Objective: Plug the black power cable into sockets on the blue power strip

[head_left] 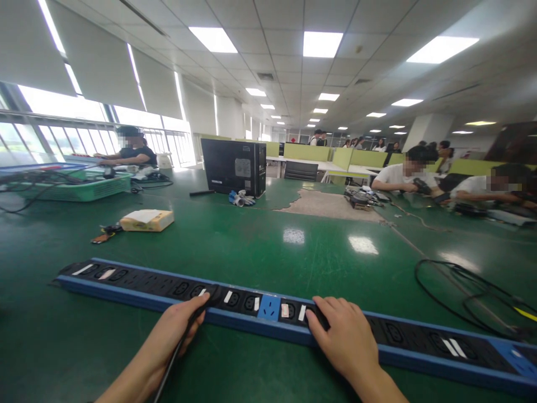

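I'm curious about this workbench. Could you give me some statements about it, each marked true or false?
1. The right hand is on the long power strip. True.
2. The left hand is empty. False: it holds a black cable by its plug end, at the strip.
3. A black computer case stands on the table. True.
4. The tabletop is red. False: it is green.
5. The yellow box has white paper on top. True.

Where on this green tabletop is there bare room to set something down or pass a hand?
Widest patch: beyond the power strip, before the gloves, between the yellow box and looped cable. Smaller patch: nearside of the strip, between left hand and right hand. Crowded: the green basket, full of cables.
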Demonstrator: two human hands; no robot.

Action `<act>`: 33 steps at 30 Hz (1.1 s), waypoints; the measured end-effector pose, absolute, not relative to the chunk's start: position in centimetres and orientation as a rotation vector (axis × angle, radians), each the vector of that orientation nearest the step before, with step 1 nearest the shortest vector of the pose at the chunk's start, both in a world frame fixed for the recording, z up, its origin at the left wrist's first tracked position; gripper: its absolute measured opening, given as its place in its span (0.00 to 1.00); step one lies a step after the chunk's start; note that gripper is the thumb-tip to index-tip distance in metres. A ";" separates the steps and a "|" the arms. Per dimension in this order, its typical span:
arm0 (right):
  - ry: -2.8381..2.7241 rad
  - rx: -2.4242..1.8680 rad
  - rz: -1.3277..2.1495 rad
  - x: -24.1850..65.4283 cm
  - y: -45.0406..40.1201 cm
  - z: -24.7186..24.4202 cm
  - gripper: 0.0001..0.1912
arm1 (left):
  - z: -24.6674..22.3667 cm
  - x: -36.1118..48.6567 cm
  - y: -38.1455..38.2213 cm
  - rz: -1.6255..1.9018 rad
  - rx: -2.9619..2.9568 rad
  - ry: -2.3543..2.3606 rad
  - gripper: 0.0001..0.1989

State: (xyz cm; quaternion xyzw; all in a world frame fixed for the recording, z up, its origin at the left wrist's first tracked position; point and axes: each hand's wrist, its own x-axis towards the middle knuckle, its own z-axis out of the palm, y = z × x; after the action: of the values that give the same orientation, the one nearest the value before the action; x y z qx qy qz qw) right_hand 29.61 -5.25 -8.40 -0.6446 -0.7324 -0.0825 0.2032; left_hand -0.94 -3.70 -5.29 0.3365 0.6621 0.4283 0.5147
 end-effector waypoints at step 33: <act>-2.020 -1.805 -0.115 29.4 -5.6 -7.4 0.16 | 1.4 12.1 -6.7 1.308 0.983 0.908 0.26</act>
State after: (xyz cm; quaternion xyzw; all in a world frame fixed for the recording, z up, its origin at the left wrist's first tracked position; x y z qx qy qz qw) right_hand 29.41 -5.57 -7.38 -0.6503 -0.7279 -0.0414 0.2136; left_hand 12.09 -6.70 1.42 0.4229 0.3905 0.5628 0.5932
